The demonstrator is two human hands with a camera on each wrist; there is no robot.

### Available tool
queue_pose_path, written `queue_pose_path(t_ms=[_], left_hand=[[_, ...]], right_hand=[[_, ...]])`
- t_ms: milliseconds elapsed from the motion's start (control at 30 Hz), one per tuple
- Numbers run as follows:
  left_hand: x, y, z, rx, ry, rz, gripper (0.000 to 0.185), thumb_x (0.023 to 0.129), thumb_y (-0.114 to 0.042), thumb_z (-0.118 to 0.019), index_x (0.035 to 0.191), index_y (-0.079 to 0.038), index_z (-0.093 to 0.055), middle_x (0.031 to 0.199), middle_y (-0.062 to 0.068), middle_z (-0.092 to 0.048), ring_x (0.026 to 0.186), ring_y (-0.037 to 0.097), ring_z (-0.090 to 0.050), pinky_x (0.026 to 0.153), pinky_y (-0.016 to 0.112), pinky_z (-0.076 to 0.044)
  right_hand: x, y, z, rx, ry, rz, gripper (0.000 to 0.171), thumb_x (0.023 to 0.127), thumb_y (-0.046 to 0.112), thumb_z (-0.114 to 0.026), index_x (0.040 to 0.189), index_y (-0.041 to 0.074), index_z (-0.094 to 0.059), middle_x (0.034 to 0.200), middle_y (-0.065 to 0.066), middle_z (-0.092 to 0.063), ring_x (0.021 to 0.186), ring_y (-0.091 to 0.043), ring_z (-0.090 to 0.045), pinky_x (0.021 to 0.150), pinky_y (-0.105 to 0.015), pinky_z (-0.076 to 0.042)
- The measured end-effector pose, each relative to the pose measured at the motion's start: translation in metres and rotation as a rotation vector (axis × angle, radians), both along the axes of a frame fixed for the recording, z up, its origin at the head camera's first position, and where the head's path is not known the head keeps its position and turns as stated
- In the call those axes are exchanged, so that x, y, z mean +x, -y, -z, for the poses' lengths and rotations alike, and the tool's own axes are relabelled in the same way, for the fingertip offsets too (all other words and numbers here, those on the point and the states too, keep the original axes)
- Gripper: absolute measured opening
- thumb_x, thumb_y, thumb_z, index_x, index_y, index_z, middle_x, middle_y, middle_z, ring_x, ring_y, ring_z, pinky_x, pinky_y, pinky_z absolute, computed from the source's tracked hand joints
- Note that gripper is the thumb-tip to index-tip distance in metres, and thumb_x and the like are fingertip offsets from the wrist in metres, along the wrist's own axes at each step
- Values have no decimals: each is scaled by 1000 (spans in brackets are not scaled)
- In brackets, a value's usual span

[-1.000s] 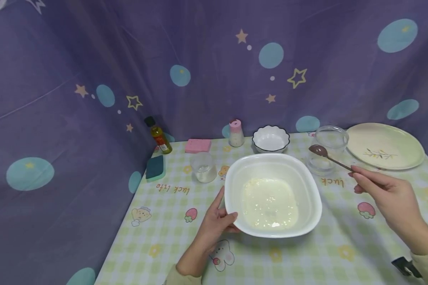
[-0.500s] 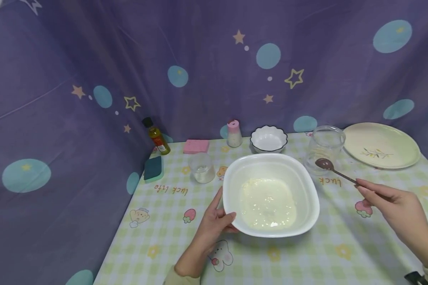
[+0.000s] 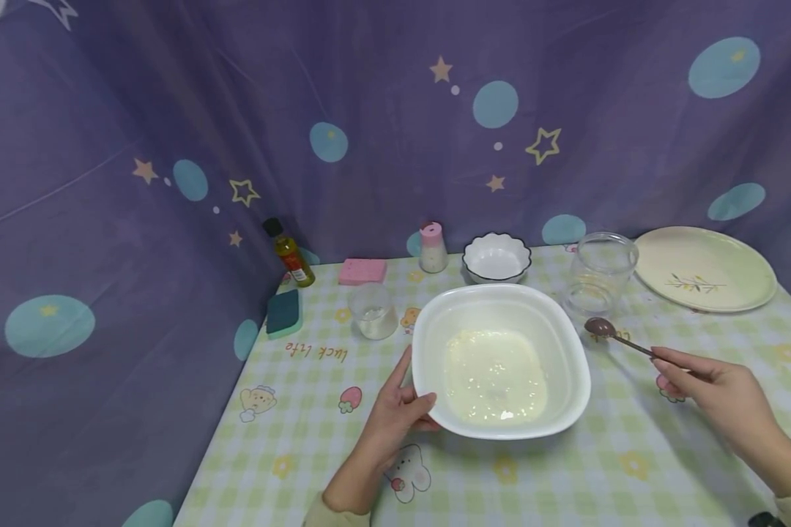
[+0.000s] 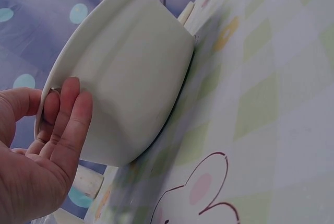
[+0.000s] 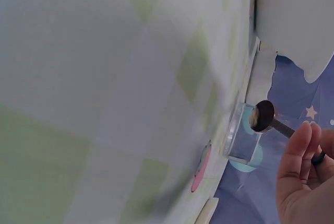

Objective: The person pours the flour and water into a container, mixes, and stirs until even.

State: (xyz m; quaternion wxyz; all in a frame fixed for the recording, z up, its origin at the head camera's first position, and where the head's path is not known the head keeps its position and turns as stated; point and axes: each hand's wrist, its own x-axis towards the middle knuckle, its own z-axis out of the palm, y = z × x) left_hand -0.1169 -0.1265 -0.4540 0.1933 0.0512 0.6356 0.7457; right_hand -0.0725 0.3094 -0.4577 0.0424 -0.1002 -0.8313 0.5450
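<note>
A large white square bowl [image 3: 501, 366] with pale, creamy liquid in its bottom stands in the middle of the table. My left hand [image 3: 395, 410] grips its left rim, thumb over the edge; in the left wrist view the fingers [image 4: 73, 125] lie under the rim against the outer wall. To the bowl's right, my right hand [image 3: 718, 395] pinches the thin handle of a brown spoon [image 3: 600, 327]. The spoon's head hangs above the cloth, in front of a clear plastic cup [image 3: 596, 278]. In the right wrist view the spoon [image 5: 263, 116] overlaps the cup.
At the back stand a scalloped white bowl [image 3: 497, 258], a pink-topped shaker [image 3: 433, 249], a pink sponge [image 3: 362, 271] and an oil bottle [image 3: 291, 256]. A dark green sponge [image 3: 283, 313] and a small clear cup [image 3: 373, 313] are at left, an oval plate [image 3: 705, 271] at back right.
My right hand has come down and toward me with the spoon, from over the clear cup to in front of it. The left hand still holds the large bowl in place.
</note>
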Motion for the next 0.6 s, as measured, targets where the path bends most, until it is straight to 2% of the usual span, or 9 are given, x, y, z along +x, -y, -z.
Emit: queue_pose_path(t_ms=[167, 367, 500, 600], left_hand=[[0, 0, 0, 0, -4, 2, 88, 91, -3, -65, 156, -35, -16, 107, 36, -62, 78, 26, -71, 75, 50, -57], [0, 0, 1, 3, -6, 3, 88, 91, -3, -65, 157, -34, -16, 107, 37, -61, 78, 26, -71, 74, 50, -57], [0, 0, 1, -2, -9, 0, 88, 91, -4, -66, 157, -34, -16, 106, 36, -62, 78, 26, -71, 74, 50, -57], [0, 0, 2, -1, -8, 0, 88, 91, -5, -66, 157, -34, -16, 106, 36, -62, 78, 26, -71, 75, 51, -56]], right_hand=[[0, 0, 5, 8, -5, 7, 37, 95, 30, -65, 125, 9, -68, 80, 1, -74, 70, -10, -67, 61, -19, -53], [0, 1, 9, 100, 30, -5, 45, 93, 33, -67, 124, 1, -66, 84, 12, -73, 72, -5, -66, 60, -20, -54], [1, 0, 10, 170, 83, -20, 53, 93, 38, -66, 126, -4, -62, 83, 6, -73, 70, -8, -65, 58, -23, -51], [1, -2, 13, 199, 86, -35, 55, 96, 38, -61, 126, -8, -60, 83, 1, -73, 67, -9, -65, 58, -21, -50]])
